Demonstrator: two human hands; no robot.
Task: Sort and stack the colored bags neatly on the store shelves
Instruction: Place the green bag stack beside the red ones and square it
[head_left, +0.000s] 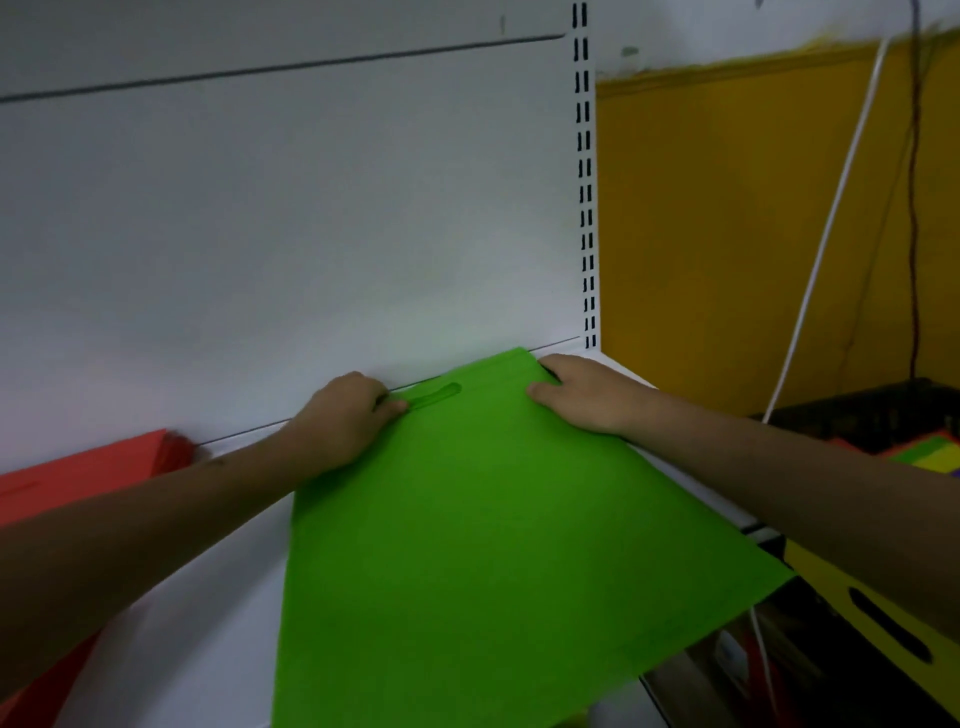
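Note:
A flat green bag (478, 545) with a slot handle lies on the white shelf (228, 597), its handle end against the back panel. My left hand (343, 421) grips the bag's far left corner, fingers curled over the edge beside the handle slot. My right hand (582, 392) holds the far right corner, thumb on top. A stack of red bags (78, 478) lies on the same shelf to the left, partly hidden by my left forearm.
A slotted white upright (584, 208) ends the shelf on the right, with an orange wall (727, 234) behind it. Below right are a yellow bag (852, 597) with a slot handle, a dark crate (883, 415) holding colored bags, and hanging cables (831, 218).

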